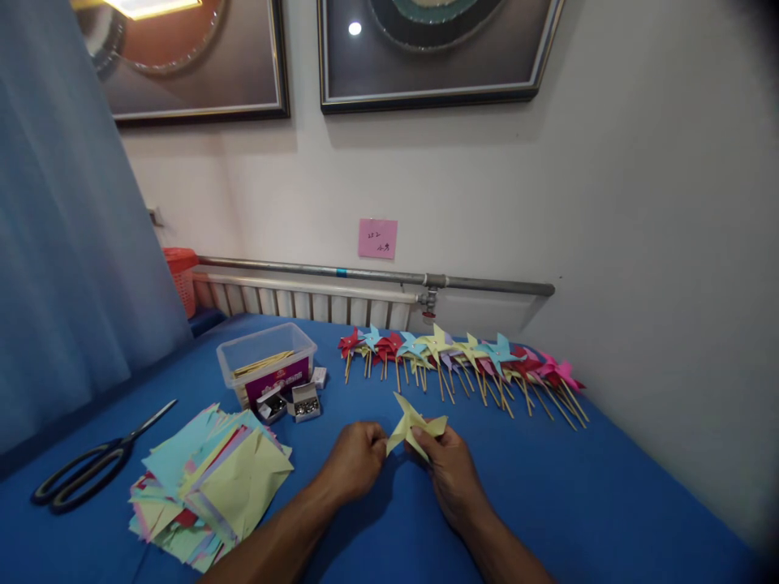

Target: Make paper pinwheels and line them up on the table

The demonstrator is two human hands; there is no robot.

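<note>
A pale yellow paper pinwheel (pixel 404 423) is held up over the blue table, its folded blades spread out. My right hand (pixel 454 470) grips it from the right, thumb pressed on the paper near the centre. To its left, my left hand (pixel 356 461) is closed, fingers curled at the tip of the left blade. Whatever is inside those fingers is hidden. Past my hands lies a row of finished pinwheels (pixel 438 345) in red, blue, yellow, purple and pink, on thin wooden sticks.
Left of my arms is a pile of coloured paper sheets (pixel 213 478), with black-handled scissors (pixel 103 462) beyond it. A clear plastic box (pixel 268 349) holds thin sticks. Beside it stand small open boxes of metal pins (pixel 305 403). A radiator (pixel 304 300) and pipe run along the wall.
</note>
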